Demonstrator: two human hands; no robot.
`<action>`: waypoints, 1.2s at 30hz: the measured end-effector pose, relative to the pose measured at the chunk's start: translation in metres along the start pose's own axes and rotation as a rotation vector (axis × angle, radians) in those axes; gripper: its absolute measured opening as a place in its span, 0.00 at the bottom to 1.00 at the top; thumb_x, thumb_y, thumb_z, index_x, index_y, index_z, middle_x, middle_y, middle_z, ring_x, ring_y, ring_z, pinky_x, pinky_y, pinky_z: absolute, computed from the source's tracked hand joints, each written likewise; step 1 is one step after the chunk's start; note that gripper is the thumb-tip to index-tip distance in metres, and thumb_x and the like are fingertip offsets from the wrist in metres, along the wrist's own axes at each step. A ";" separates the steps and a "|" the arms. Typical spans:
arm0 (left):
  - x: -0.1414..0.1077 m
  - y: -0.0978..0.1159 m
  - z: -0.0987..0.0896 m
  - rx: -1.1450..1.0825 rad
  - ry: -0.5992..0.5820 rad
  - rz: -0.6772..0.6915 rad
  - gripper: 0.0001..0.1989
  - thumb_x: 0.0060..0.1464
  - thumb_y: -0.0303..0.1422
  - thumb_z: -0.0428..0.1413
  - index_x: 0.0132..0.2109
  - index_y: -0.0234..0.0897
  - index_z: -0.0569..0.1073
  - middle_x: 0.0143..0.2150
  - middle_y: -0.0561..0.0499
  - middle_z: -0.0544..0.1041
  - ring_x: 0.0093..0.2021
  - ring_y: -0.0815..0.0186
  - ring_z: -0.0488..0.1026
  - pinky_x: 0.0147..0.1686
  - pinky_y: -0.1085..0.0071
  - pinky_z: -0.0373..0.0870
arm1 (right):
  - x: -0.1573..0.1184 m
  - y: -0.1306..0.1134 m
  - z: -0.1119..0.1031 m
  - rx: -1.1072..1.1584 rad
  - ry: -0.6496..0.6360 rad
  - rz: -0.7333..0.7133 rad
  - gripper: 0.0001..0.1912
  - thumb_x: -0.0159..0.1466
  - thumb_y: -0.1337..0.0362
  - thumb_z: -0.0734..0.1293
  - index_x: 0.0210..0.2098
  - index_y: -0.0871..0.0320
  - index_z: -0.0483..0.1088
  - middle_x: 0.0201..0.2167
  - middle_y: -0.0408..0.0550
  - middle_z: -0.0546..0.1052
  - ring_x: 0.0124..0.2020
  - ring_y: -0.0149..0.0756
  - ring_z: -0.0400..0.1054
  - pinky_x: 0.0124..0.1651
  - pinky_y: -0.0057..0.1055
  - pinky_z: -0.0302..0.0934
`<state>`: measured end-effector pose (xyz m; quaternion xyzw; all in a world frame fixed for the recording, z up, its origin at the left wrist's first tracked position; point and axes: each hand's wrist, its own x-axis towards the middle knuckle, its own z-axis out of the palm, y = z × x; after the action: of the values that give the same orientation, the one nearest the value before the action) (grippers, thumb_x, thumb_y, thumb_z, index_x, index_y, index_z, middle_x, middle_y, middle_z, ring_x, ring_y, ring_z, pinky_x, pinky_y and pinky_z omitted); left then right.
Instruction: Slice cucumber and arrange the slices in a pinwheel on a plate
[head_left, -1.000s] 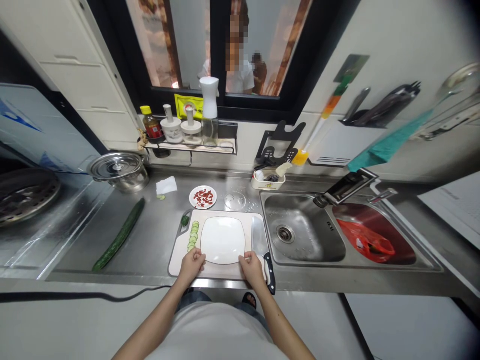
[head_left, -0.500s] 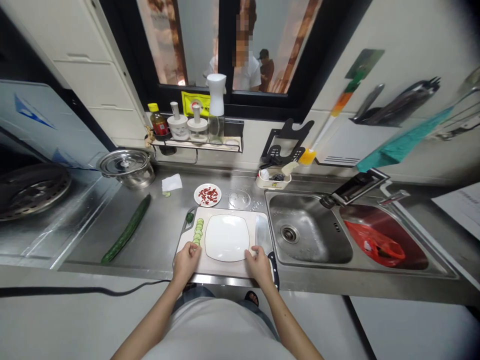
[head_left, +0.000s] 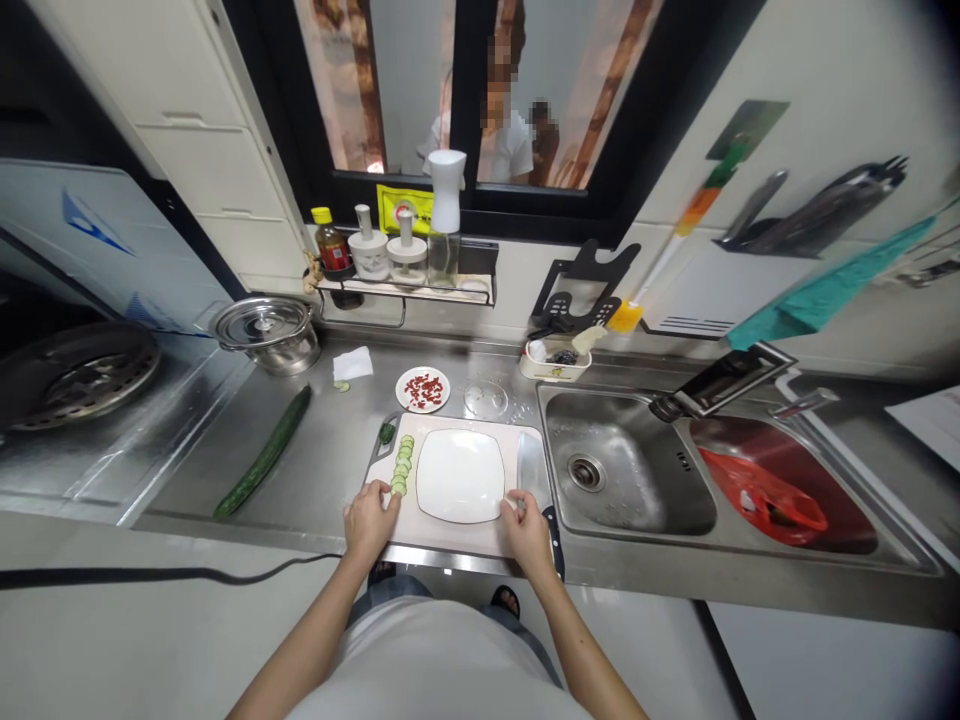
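A white square plate (head_left: 460,475) lies on the pale cutting board (head_left: 450,536). To its left runs a row of overlapping cucumber slices (head_left: 403,465). My left hand (head_left: 371,518) is at the lower end of that row, its fingers curled together at the lowest slices; whether a slice is between them is too small to tell. My right hand (head_left: 526,525) is at the plate's lower right corner, with thumb and forefinger close together; what they hold, if anything, is unclear. A knife (head_left: 529,465) lies along the board's right edge, partly behind my right hand.
A whole cucumber (head_left: 264,455) lies on the left of the counter. Behind the board are a small dish of red pieces (head_left: 423,390) and a lidded pot (head_left: 268,333). The sink (head_left: 626,465) is on the right, with a red bag (head_left: 772,500) in its second basin.
The whole view has shifted slightly, so things appear a little further right. Both hands remain near the same spots, with only small changes in the fingers.
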<state>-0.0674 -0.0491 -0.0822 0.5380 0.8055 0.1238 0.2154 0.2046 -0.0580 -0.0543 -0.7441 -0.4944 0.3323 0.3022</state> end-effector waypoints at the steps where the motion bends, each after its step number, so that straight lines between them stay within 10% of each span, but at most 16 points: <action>1: 0.001 0.000 0.001 -0.010 0.002 -0.003 0.13 0.54 0.40 0.52 0.43 0.38 0.72 0.37 0.48 0.76 0.39 0.59 0.72 0.39 0.69 0.59 | -0.001 0.000 0.000 -0.001 0.001 0.000 0.23 0.55 0.51 0.60 0.42 0.61 0.69 0.16 0.39 0.65 0.20 0.34 0.60 0.26 0.28 0.51; 13: -0.001 0.010 -0.002 -0.391 0.055 0.007 0.08 0.50 0.38 0.54 0.34 0.38 0.72 0.28 0.53 0.73 0.30 0.66 0.68 0.31 0.74 0.60 | -0.004 -0.005 -0.005 0.014 0.030 -0.092 0.20 0.59 0.50 0.59 0.38 0.60 0.70 0.17 0.40 0.66 0.20 0.32 0.59 0.26 0.27 0.50; 25: -0.033 0.075 -0.033 -0.577 -0.217 0.417 0.04 0.48 0.32 0.56 0.30 0.37 0.72 0.28 0.54 0.73 0.30 0.69 0.67 0.33 0.74 0.63 | -0.014 -0.064 -0.005 -0.292 -0.238 -0.756 0.12 0.66 0.63 0.58 0.45 0.54 0.71 0.38 0.50 0.72 0.41 0.38 0.65 0.41 0.33 0.61; 36: -0.034 0.085 -0.032 -0.740 -0.231 0.350 0.07 0.44 0.35 0.59 0.31 0.36 0.72 0.29 0.53 0.72 0.30 0.69 0.66 0.33 0.73 0.62 | -0.012 -0.065 0.000 -0.234 -0.265 -0.729 0.08 0.66 0.67 0.58 0.33 0.56 0.68 0.32 0.48 0.71 0.37 0.36 0.64 0.40 0.32 0.59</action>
<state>-0.0026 -0.0465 -0.0100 0.5636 0.5738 0.3779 0.4586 0.1665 -0.0476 -0.0017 -0.5001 -0.7950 0.2382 0.2472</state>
